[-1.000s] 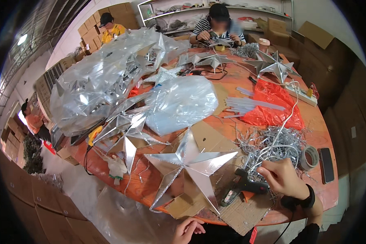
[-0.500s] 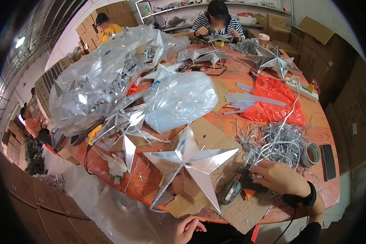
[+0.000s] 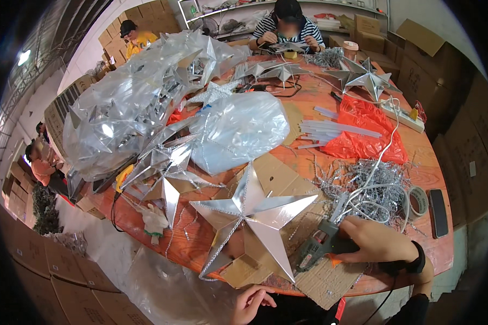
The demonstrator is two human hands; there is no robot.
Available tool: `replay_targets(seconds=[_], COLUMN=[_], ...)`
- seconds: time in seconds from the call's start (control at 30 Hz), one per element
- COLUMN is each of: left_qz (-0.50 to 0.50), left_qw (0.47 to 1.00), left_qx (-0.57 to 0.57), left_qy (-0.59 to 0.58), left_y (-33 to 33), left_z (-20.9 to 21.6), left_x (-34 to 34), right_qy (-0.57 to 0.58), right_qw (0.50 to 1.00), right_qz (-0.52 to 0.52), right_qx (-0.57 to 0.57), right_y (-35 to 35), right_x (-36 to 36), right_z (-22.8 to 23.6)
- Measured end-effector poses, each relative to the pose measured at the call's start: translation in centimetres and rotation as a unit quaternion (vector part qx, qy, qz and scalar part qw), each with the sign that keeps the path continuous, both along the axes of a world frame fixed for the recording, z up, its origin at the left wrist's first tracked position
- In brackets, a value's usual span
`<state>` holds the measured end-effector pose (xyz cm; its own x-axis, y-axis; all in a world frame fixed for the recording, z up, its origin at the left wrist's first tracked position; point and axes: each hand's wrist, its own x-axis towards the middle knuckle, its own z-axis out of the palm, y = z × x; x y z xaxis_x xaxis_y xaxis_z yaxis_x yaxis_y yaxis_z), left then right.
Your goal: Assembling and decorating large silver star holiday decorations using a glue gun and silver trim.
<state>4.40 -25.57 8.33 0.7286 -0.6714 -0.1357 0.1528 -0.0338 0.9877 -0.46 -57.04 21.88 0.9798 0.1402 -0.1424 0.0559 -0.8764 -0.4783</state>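
A large silver star [image 3: 274, 222] lies on a cardboard sheet at the near table edge. Silver tinsel trim [image 3: 222, 246] runs along its upper and lower-left ridges; the other ridges that show are bare. To the star's right, my right hand [image 3: 374, 241] is wrapped round a dark green hot glue gun [image 3: 317, 245], whose tip points down and left near the star's lower point. The gun's orange part shows just below my palm. My left hand [image 3: 252, 304] hangs by the table edge below the star, fingers loosely curled and apart, nothing visible in it.
Loose tinsel [image 3: 374, 181] and a white cord lie beyond my right hand, with a tape roll [image 3: 417, 201] and phone [image 3: 438, 213] beside them. Clear glue sticks [image 3: 336, 130] rest on a red bag [image 3: 366, 127]. Bagged stars [image 3: 130, 114] fill the left; a co-worker [image 3: 288, 32] sits opposite.
My right hand has closed round the glue gun and raised it slightly, turning its body more upright. The left hand and the star have hardly moved.
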Motion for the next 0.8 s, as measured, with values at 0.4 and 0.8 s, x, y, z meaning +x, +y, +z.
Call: replay_targets(seconds=[0.4, 0.8], left_qz=[-0.034, -0.096], left_qw=[0.997, 0.992], left_qx=[0.019, -0.041], left_qy=[0.071, 0.065], left_y=[0.8, 1.2], left_z=[-0.8, -3.1], left_x=[0.7, 1.2], right_qy=[-0.182, -0.132], right_qw=[0.938, 0.926], right_qz=[-0.212, -0.15], right_qx=[0.205, 0.319], right_y=[1.5, 5.1], right_x=[-1.4, 4.7], right_z=[3.2, 1.0])
